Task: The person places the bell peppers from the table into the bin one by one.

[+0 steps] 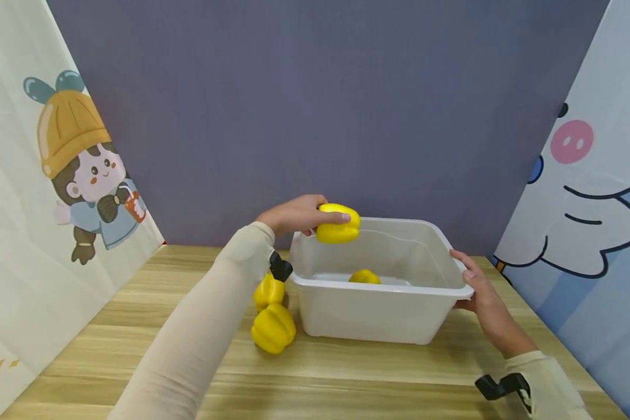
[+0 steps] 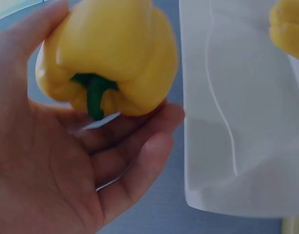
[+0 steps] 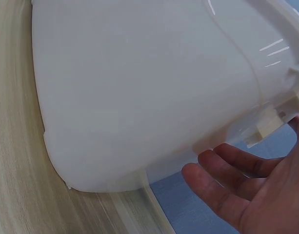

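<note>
My left hand (image 1: 296, 214) grips a yellow bell pepper (image 1: 341, 234) above the left rim of a white plastic bin (image 1: 367, 315). In the left wrist view the held pepper (image 2: 120, 44) shows its green stem, with thumb and fingers around its sides. At the bin's right end my right hand (image 1: 485, 297) holds the rim, thumb on top and fingers underneath. The right wrist view has those fingers against the outer wall of the bin (image 3: 115, 97). Inside the bin lies another yellow pepper (image 1: 366, 276), partly hidden by the front wall.
Two more yellow peppers, a rear one (image 1: 269, 291) and a nearer one (image 1: 274, 329), lie left of the bin on the wooden table (image 1: 346, 379). A grey-blue panel (image 1: 320, 105) stands behind, with printed cloths on both sides.
</note>
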`<state>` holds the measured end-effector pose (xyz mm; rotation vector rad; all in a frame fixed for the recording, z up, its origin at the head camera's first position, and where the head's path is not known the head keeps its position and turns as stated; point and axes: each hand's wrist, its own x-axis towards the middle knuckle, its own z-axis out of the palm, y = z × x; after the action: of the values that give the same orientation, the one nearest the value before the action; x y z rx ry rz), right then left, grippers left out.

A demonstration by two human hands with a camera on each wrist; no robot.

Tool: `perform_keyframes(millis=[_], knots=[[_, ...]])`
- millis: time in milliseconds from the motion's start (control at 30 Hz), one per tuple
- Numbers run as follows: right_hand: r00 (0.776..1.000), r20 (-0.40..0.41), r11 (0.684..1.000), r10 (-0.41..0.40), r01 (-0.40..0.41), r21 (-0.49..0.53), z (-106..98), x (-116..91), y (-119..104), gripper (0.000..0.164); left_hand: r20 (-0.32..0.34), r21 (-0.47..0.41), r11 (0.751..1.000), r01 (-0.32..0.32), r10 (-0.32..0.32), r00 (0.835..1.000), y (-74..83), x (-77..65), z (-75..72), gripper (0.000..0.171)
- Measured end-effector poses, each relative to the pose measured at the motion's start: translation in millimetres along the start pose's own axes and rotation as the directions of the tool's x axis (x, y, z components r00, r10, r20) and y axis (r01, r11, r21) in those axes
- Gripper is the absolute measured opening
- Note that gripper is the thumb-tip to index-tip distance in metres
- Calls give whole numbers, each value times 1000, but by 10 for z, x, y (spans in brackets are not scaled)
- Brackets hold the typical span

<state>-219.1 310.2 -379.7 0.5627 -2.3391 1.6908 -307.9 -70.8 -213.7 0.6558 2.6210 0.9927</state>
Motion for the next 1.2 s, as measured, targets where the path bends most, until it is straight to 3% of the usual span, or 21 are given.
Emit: perform_keyframes(millis=[300,600,833,1200], knots=[[1000,2,1000,-2,2,0,10,-5,0,51,84,155,985,-71,59,995,92,92,12,61],[1000,19,1000,15,-15,-13,20,-25,13,52,144,278,959,-52,12,990,94,172,28,60],[1000,12,1000,20,-19,-22,16,-28,7,52,192,289,956,-57,1,981,168,223,45,62],[1000,0,999,21,-21,-32,32,-30,-9,52,183,288,958,-1,-54,982,129,319,87,63]])
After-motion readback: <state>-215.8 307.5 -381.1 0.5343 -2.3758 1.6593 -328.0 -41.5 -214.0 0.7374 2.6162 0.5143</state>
